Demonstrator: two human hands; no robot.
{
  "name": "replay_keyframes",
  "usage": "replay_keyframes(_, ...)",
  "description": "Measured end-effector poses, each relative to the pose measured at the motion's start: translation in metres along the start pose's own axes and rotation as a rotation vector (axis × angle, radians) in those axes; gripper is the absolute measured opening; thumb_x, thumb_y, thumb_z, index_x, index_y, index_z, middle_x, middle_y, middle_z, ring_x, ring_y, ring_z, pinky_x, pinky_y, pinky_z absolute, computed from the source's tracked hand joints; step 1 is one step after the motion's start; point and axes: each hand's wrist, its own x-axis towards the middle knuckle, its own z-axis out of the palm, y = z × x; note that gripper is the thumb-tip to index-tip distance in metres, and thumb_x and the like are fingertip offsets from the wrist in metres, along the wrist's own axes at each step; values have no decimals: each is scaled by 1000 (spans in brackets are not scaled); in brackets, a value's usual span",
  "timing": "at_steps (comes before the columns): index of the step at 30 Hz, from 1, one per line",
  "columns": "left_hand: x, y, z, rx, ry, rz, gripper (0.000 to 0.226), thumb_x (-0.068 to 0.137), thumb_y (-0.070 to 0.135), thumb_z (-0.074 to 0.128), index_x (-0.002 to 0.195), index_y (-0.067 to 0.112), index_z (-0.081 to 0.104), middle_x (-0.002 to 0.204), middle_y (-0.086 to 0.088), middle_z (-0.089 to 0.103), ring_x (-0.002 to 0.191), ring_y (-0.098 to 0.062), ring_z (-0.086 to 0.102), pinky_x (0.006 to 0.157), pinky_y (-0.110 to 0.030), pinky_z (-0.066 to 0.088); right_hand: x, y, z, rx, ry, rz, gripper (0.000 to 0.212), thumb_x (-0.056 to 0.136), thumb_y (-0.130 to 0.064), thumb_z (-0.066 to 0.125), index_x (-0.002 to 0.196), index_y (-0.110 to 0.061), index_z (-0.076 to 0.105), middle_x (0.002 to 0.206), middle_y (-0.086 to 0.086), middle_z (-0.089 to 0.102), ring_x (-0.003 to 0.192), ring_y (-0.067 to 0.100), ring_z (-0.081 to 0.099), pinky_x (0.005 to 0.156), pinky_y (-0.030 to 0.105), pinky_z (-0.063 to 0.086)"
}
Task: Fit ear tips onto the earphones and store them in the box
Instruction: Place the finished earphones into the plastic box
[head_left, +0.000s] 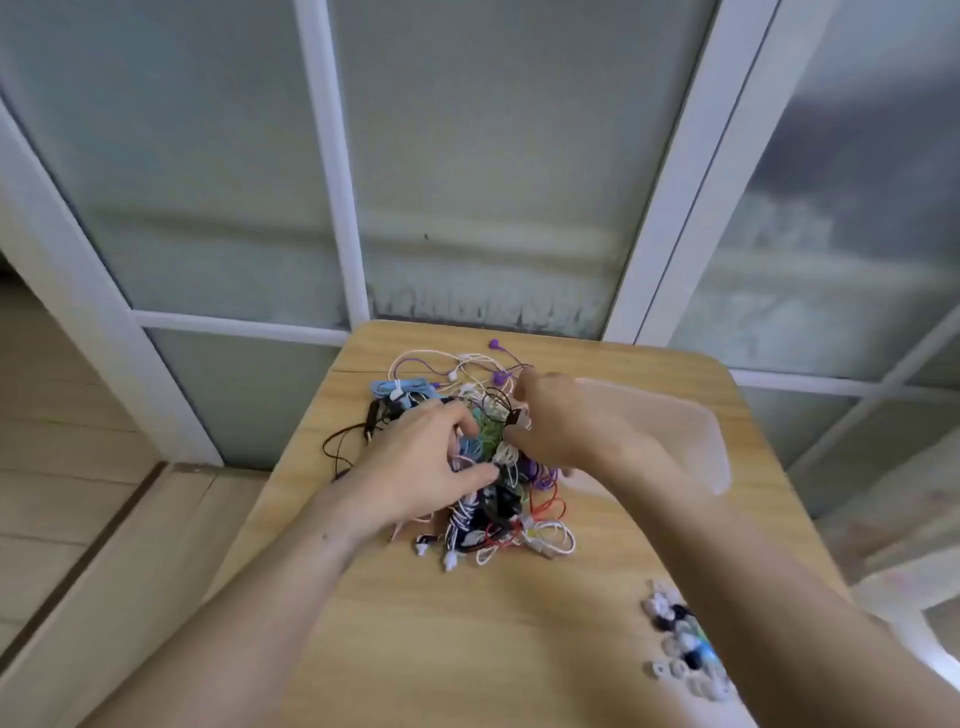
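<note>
- We see a wooden table set against frosted glass panels; a translucent box sits right of the pile, partly hidden by our right forearm.
- Loose ear tips lie near the table's right edge.
- Our left hand and right hand both curl their fingers into the tangled earphones mid-table — gripping cords.
- We can read no writing.

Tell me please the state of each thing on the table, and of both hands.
earphones: tangled in one pile, none in the box
box: translucent, right of the pile, partly behind the right forearm
ear tips: loose heap near the table's right edge
left hand: fingers curled into the cables
right hand: fingers curled into the cables
</note>
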Motion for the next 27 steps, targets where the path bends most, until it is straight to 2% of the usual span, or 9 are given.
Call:
replay_keyframes(3,-9,3,14,-6,78,19,39,76,54,70,106,32,56,86,15,46,79,-1,48,71,-31,46,-6,-1,17,-28,97,66,39,93,-34,61,118,-5,56,113,15,62,88,29,56,67,30,42)
replay_keyframes(6,-19,5,17,-74,126,9,47,78,51,70,116,30,53,89,15,43,81,-4,50,75,-34,49,-9,-5,27,7,114,101,39,93,-33,60,119,-5,55,115,17,59,97,32,59,73,34,47)
replay_keyframes(9,-29,6,16,-107,189,18,49,77,50,70,118,29,52,89,16,41,80,-1,49,75,-33,48,-16,-2,32,83,180,96,42,87,-25,67,121,-6,51,117,15,53,103,32,57,74,31,40)
replay_keyframes(15,-60,27,23,-223,297,66,22,84,35,68,104,28,60,85,11,47,66,2,47,62,-19,35,-45,5,42,365,490,59,17,77,-9,64,92,-12,59,78,0,63,76,25,58,63,34,44)
replay_keyframes(17,-66,35,21,-244,338,96,13,86,29,67,97,28,61,83,8,50,64,1,48,64,-21,39,-55,8,39,426,515,43,19,79,-7,63,97,-15,62,71,-4,61,72,22,58,65,33,47)
replay_keyframes(19,-73,40,21,-243,350,102,8,87,25,66,95,25,62,80,4,53,63,3,48,73,-20,43,-62,10,40,420,503,13,19,83,-9,64,101,-16,66,77,-1,64,74,21,61,70,35,50)
replay_keyframes(21,-82,44,24,-228,350,74,13,88,26,65,101,24,62,85,6,53,68,6,49,83,-22,43,-72,14,39,396,543,-11,10,89,-17,65,97,-18,69,88,0,64,79,23,62,72,36,51)
replay_keyframes(24,-91,50,23,-247,391,52,32,86,30,67,115,23,58,101,12,48,85,4,51,85,-27,46,-91,15,29,446,671,-93,6,89,-25,70,91,-21,67,99,-4,57,83,16,60,76,29,49)
replay_keyframes(27,-95,65,23,-326,397,66,52,83,39,70,129,27,49,118,16,48,102,1,50,87,-21,44,-121,9,10,629,621,-172,8,88,-21,72,88,-21,64,92,-9,68,81,7,67,72,27,57)
